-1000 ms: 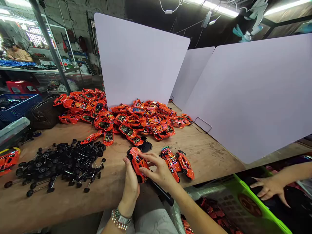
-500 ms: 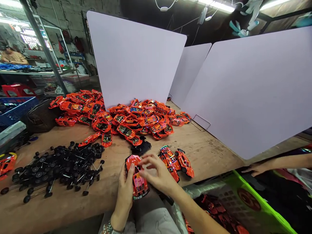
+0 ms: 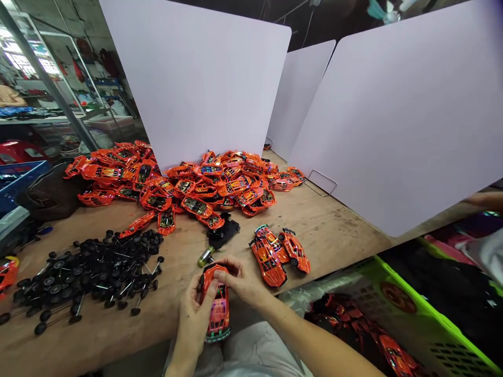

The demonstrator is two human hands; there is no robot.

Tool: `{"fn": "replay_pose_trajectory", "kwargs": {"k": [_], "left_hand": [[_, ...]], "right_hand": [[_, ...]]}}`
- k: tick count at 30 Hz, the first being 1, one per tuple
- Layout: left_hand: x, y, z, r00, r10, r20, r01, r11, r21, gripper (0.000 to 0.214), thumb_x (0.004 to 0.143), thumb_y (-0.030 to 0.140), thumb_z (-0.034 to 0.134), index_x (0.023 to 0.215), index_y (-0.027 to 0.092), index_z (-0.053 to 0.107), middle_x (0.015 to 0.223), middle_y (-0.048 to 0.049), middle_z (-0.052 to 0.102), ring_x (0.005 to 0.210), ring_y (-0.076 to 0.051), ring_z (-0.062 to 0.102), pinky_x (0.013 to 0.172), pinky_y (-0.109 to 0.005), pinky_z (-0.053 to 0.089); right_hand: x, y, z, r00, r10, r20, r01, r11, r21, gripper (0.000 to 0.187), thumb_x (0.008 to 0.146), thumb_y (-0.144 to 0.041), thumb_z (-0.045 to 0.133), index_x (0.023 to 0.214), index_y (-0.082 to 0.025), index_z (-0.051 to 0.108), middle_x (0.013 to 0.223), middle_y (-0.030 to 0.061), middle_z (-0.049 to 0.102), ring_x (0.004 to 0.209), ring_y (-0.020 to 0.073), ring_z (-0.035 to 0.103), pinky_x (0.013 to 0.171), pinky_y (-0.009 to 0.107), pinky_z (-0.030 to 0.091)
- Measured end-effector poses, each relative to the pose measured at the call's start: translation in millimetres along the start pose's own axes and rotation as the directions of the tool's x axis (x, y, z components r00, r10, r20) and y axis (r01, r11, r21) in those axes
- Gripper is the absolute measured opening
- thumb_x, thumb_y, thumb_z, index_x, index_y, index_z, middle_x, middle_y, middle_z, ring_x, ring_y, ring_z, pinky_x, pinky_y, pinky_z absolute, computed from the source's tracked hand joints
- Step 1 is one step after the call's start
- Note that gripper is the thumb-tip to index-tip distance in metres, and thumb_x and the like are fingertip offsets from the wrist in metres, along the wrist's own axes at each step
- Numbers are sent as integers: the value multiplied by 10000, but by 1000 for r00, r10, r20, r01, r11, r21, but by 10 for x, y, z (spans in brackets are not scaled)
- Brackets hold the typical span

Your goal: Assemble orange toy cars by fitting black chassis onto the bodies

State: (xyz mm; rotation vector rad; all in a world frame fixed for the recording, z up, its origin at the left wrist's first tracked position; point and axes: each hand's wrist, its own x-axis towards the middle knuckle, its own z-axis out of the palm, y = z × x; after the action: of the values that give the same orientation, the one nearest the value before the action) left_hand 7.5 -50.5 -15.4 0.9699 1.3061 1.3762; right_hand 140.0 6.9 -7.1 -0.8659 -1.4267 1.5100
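An orange toy car (image 3: 218,312) is held over my lap at the table's front edge, its far end between both hands. My left hand (image 3: 193,301) wraps its left side, thumb on top. My right hand (image 3: 240,280) is closed on the far right end, thumb pressing the top; some of its fingers are hidden behind the car. Just beyond lie a small cylindrical metal-and-yellowish piece (image 3: 206,256) and a black toy car chassis (image 3: 223,232). To the right, a few orange toy cars with wheels (image 3: 269,259) rest close together on the table.
Orange car shells (image 3: 212,183) are heaped at the back against a white partition (image 3: 212,78). Black wheels on axles (image 3: 86,272) pile up at left. A green crate (image 3: 428,324) and more cars (image 3: 353,319) are below right. A person's arm (image 3: 485,199) shows at far right.
My right hand has come down onto the car's far end and now grips it. The cylindrical piece has come into sight beyond my hands. My view has tilted downward.
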Motion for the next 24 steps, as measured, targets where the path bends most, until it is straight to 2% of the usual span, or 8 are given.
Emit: {"fn": "replay_pose_trajectory", "kwargs": {"k": [3,5,10,13,16,18,20,24], "left_hand": [[-29,-88,-149,998,-65,13,64,997,51,452,725,506,759,1017,173,670,1003,-88,741,939,-250,697,858,-336,541],[-73,-132,-261,998,-59,15,56,989,138,478,704,500,778,1042,184,660,1001,-85,740,926,-249,698,851,-342,544],[-75,-61,-393,995,-42,90,11,946,324,400,742,491,737,1000,191,676,912,-67,735,822,-242,679,750,-328,539],[64,60,-415,994,44,102,-87,874,478,317,692,422,783,925,218,718,856,-59,724,781,-257,653,716,-335,513],[175,126,-451,976,115,186,-205,774,600,296,625,316,834,906,266,755,894,-64,732,871,-297,643,791,-367,483],[177,111,-461,973,102,206,-204,796,570,326,642,309,827,956,274,746,955,-70,737,933,-307,642,840,-381,471],[128,60,-446,987,74,145,-136,867,479,315,694,363,794,980,256,718,969,-70,736,938,-294,650,839,-369,476],[11,-57,-359,998,67,8,-67,951,303,271,821,476,658,918,223,672,899,-53,722,855,-240,660,782,-314,496]], "right_hand": [[-25,205,113,996,90,-20,-88,992,95,463,695,-585,779,930,-188,735,883,51,756,823,216,691,811,354,539],[-23,318,170,991,128,-40,-120,980,160,486,682,-597,785,945,-191,731,895,53,762,820,222,699,816,368,543],[10,372,87,986,101,-129,-82,986,142,505,738,-625,728,1013,-202,696,984,69,741,911,237,683,868,388,531],[27,284,-25,997,20,-69,-19,1000,9,503,785,-608,689,1094,-213,650,1020,65,701,931,220,657,864,364,521],[26,187,-43,991,-112,78,130,950,-282,404,801,-494,721,1092,-220,661,1022,47,668,955,209,616,889,351,484],[20,156,-12,984,-144,103,174,902,-394,282,811,-422,730,990,-207,690,977,39,665,943,206,606,870,332,470],[12,155,12,989,-132,70,150,895,-420,215,837,-392,711,927,-198,689,938,33,661,917,200,609,828,310,470],[4,163,-35,986,-104,133,151,896,-417,243,889,-367,657,1075,-211,656,1026,39,655,982,200,604,880,317,465]]}}
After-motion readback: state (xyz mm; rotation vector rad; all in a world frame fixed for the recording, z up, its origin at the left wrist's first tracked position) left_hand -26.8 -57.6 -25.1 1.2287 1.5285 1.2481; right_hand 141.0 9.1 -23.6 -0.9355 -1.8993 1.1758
